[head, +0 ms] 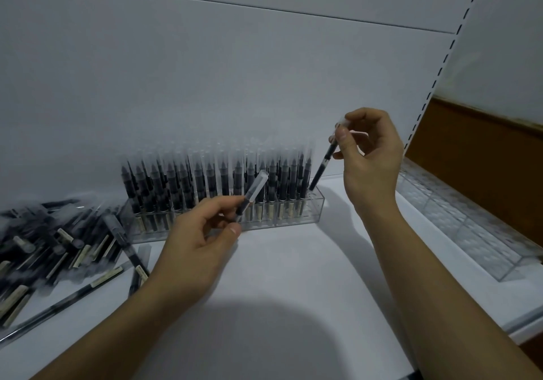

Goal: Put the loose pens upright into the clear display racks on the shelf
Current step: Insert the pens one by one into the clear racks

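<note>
Two pens held. Right hand (370, 156) pinched tilted pen (320, 171), tip at free hole, right end of rack (317, 210), frame centre. Left hand (199, 232) gripped spare pen (253, 193). Next, likely: straighten, push down.

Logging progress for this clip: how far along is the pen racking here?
Done: the middle rack is nearly full of upright pens. In hand: the right hand aims a tilted pen at its right end; the left hand holds another pen. Left: a pile of loose pens on the left, and the right rack looks empty.
</note>
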Tool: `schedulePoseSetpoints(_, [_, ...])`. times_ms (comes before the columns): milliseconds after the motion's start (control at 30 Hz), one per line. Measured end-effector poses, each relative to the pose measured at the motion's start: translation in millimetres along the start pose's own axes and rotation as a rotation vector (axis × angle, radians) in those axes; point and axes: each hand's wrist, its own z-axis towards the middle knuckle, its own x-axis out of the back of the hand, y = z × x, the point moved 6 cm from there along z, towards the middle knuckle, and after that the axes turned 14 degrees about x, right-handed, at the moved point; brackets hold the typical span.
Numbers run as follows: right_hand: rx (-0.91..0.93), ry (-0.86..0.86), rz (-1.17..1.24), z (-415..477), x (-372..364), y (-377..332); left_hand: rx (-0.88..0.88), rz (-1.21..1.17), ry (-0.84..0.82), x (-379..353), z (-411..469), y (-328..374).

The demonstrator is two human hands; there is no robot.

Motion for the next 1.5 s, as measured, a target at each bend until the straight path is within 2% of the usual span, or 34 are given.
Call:
schedulePoseSetpoints(200, [-0.013,-0.138,-0.057,-5.2,-9.4,8.3,0.005,0.003,0.003,-0.2,-0.5,0.8])
schedulePoseSetpoints(600, [-0.082,-0.264,-0.154,-11.7,-15.9,19.3,0.037,-0.007,-0.031,-1.8,-1.9,-0.3])
schedulePoseSetpoints(667, [-0.052,-0.238,-0.180,-12.7,-14.3,14.5,0.030,-0.019,-0.026,-1.8,-2.6,1.4])
schedulePoseSetpoints(767, [0.110,-0.154,-0.187,-12.4,-12.5,-7.7,0.036,-0.054,-0.031,-2.8,-3.0,3.6])
schedulePoseSetpoints(867, [0.162,-0.224,-0.003,-20.5,-26.0,-26.2,0.019,-0.067,-0.017,-1.7,-3.9,7.1])
schedulePoseSetpoints(1000, [-0.017,-0.457,0.332,-40.1,-53.0,-32.7,0.003,-0.087,-0.001,0.3,-3.8,8.6])
schedulePoseSetpoints(1167, [-0.114,-0.575,0.479,-49.5,-65.9,-36.8,-0.012,-0.011,-0.010,-1.8,-3.6,8.2])
schedulePoseSetpoints(1333, [-0.201,-0.504,0.521,-41.7,-59.9,-32.3,-0.058,0.061,0.045,0.7,-4.8,8.8])
schedulePoseSetpoints(1500, [-0.213,-0.243,0.455,-18.4,-33.9,-22.5,-0.253,0.502,0.168,1.8,-10.5,14.6])
